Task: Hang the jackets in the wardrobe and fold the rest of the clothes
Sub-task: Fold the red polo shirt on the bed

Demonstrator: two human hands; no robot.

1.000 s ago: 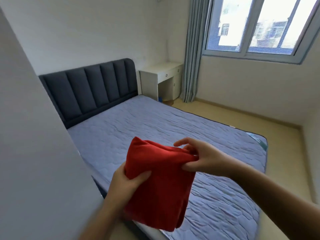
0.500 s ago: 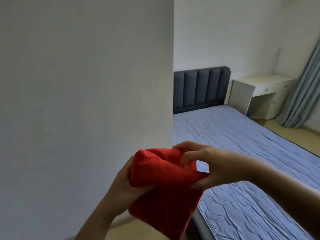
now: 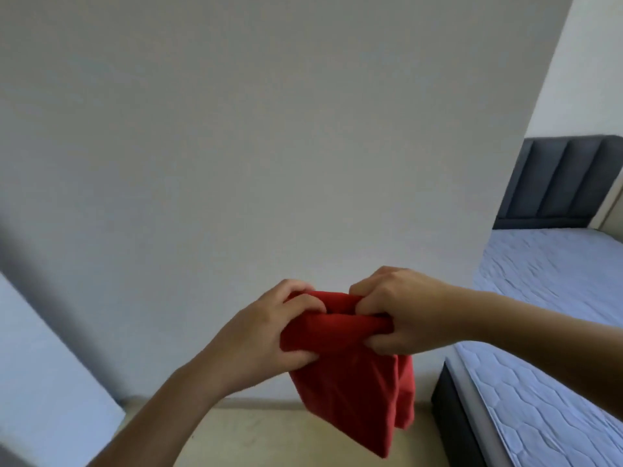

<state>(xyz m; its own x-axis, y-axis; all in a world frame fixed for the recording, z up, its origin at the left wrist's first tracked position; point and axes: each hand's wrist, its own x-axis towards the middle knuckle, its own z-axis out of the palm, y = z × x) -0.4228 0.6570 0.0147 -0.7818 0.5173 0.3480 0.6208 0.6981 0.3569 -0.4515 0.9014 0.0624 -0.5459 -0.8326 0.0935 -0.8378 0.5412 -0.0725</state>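
A folded red garment (image 3: 350,385) hangs in the air in front of me, low in the middle of the view. My left hand (image 3: 269,335) grips its upper left edge with curled fingers. My right hand (image 3: 401,315) grips the upper right edge, fingers wrapped round the bunched cloth. The lower part of the garment dangles free above the floor. No wardrobe interior or jackets show.
A large plain white panel or wall (image 3: 269,146) fills most of the view straight ahead. The bed (image 3: 546,392) with a pale blue mattress and dark grey headboard (image 3: 559,183) lies to the right. Beige floor (image 3: 269,436) shows below. A pale blurred surface (image 3: 40,382) sits at lower left.
The view has swung left, away from the bed and window toward the white panel. Both hands closed tighter on the red garment's top edge and came nearer each other.
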